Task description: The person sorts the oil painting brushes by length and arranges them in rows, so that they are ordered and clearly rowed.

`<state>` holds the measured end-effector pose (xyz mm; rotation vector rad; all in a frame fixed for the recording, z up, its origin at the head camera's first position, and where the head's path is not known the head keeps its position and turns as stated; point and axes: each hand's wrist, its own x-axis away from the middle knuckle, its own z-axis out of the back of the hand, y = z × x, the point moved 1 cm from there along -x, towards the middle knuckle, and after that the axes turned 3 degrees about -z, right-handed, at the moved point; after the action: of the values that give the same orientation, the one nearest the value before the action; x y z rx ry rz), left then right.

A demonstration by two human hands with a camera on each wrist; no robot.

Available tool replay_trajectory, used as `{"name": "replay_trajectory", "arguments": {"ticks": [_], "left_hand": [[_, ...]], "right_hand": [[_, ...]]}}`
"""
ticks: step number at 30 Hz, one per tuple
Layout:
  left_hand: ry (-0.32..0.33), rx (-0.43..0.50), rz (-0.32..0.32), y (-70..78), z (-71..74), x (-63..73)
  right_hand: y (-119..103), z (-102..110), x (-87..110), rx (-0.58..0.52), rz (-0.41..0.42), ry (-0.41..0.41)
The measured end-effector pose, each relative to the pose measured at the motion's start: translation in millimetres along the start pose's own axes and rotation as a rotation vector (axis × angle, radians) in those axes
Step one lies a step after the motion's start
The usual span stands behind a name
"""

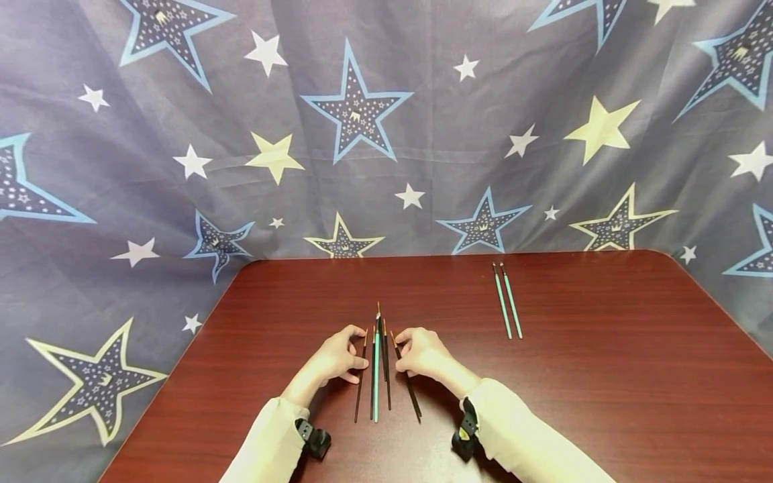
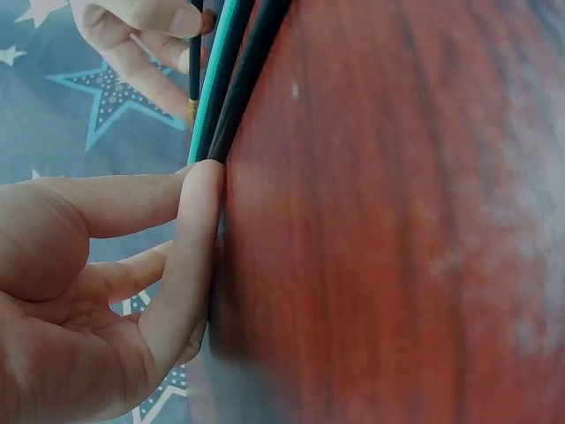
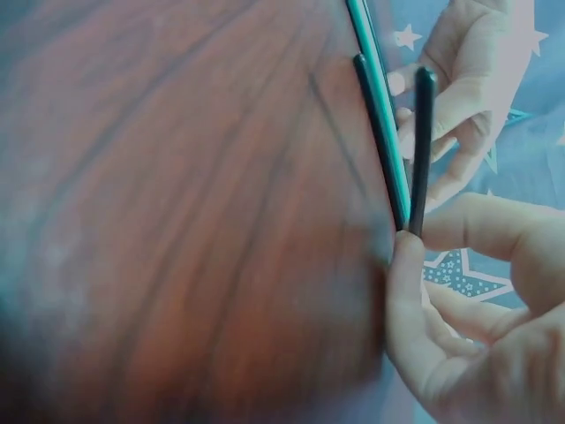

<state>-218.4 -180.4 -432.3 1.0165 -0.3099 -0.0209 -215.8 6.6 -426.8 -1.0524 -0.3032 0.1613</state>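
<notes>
Several thin paintbrushes lie in a narrow fan on the table, among them a teal-handled paintbrush [image 1: 376,382] and black-handled paintbrushes [image 1: 388,382] with orange-brown tips. On the left side of the fan, my left hand [image 1: 332,357] pinches a black paintbrush [image 1: 359,396] between thumb and fingers. My right hand [image 1: 427,354] pinches a black paintbrush [image 1: 412,394] on the other side; its lower end looks doubled, and I cannot tell if a second one lies along it. In the right wrist view, a black handle [image 3: 421,150] rises from the right fingertips. The fingers partly hide the handles.
Two more teal paintbrushes [image 1: 503,305] lie side by side toward the back right of the reddish-brown table [image 1: 604,376]. A grey star-patterned cloth [image 1: 423,134] hangs behind the table's rear edge. Black wrist cameras [image 1: 317,441] sit on both sleeves.
</notes>
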Motion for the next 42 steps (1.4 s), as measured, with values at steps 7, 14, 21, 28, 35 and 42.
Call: {"name": "replay_trajectory", "arguments": {"ticks": [7,14,21,28,35,42], "left_hand": [[-0.007,0.001,-0.004,0.3,0.7,2.4],[-0.004,0.005,-0.007,2.3,0.0,3.1],[-0.002,-0.002,-0.005,0.9,-0.5,2.7],[-0.003,-0.008,0.009,-0.3,-1.4,2.4],[0.006,-0.004,0.006,-1.1,-1.3,1.1],[0.002,-0.005,-0.003,-1.5,-1.8,-0.5]], "right_hand": [[9,7,3.4,-0.081,0.006,-0.021],[16,19,8.6,-0.135,-0.007,-0.004],[25,31,15.7,-0.186,-0.027,0.012],[34,45,24.3,-0.209,-0.039,0.040],[42,60,32.2,-0.187,-0.053,0.074],[49,77,41.7,-0.189,-0.078,0.093]]}}
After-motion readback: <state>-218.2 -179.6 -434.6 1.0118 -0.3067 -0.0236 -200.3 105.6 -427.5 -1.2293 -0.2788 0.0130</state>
